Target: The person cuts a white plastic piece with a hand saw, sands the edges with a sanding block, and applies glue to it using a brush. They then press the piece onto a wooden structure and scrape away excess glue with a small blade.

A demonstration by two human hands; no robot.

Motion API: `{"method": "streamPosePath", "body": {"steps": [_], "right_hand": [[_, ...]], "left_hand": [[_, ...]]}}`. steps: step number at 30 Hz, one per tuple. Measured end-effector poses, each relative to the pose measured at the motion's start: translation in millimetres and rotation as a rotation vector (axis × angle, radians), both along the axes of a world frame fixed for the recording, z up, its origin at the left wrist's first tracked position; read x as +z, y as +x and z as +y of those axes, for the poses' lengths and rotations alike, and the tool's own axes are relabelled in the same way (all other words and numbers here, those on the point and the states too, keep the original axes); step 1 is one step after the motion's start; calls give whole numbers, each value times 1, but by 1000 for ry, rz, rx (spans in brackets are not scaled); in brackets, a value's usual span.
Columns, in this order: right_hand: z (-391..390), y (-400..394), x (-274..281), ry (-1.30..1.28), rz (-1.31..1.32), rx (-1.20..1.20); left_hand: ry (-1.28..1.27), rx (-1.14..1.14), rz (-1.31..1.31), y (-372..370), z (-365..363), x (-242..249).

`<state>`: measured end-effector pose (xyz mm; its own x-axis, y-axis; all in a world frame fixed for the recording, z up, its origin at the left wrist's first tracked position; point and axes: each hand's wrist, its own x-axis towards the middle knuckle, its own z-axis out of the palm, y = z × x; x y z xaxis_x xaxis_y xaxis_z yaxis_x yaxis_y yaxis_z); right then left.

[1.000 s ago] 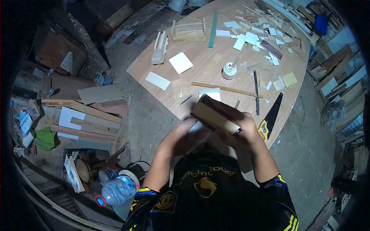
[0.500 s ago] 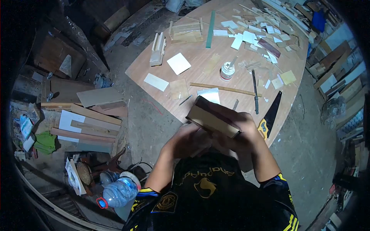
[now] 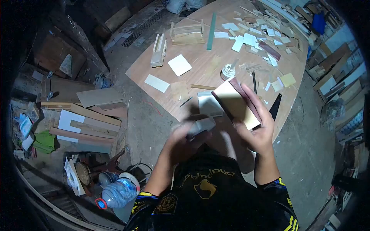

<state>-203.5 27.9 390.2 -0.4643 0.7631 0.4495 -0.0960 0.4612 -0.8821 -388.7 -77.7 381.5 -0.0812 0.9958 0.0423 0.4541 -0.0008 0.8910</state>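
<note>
My right hand grips a wooden box-like piece with a pale face and dark reddish-brown sides, tilted above the table's near edge. To its left, my left hand holds a small greyish-white block, blurred by motion. A light rectangular panel lies on the table just beyond the hands. Behind the held piece stands an open white jar with a stick in it. A wooden strip is partly hidden by the held piece.
White tiles, a green strip, wooden assemblies and many scraps lie on the table. A saw is at its right edge. A large water bottle and stacked boards are on the left.
My hands have moved apart. The wooden piece has gone up and right in my right hand, turned with its pale face showing. A small block now shows in my left hand.
</note>
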Motion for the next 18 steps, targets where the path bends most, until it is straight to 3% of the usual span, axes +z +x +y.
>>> {"method": "streamPosePath", "body": {"steps": [3, 5, 7, 9, 10, 13, 15, 18], "right_hand": [[-4, -1, -2, 31, -34, 20], [-10, 0, 2, 226, -391, -11], [-7, -2, -11, 236, -371, -5], [0, -3, -30, 500, -236, 62], [-5, -10, -4, 426, -205, -1], [-9, -14, 2, 295, -330, -1], [-10, -6, -11, 363, -316, 34], [-10, -6, -21, 404, -283, 71]], "left_hand": [[71, 48, 112, 3, 3, -6], [116, 46, 98, 3, 5, -8], [154, 43, 79, 7, 4, -10], [153, 131, 55, 10, 4, -11], [154, 127, 56, 10, 3, -12], [116, 134, 223, 6, 3, -12], [73, 152, 380, 2, 4, -11], [-23, 207, 280, 4, 5, -3]]}}
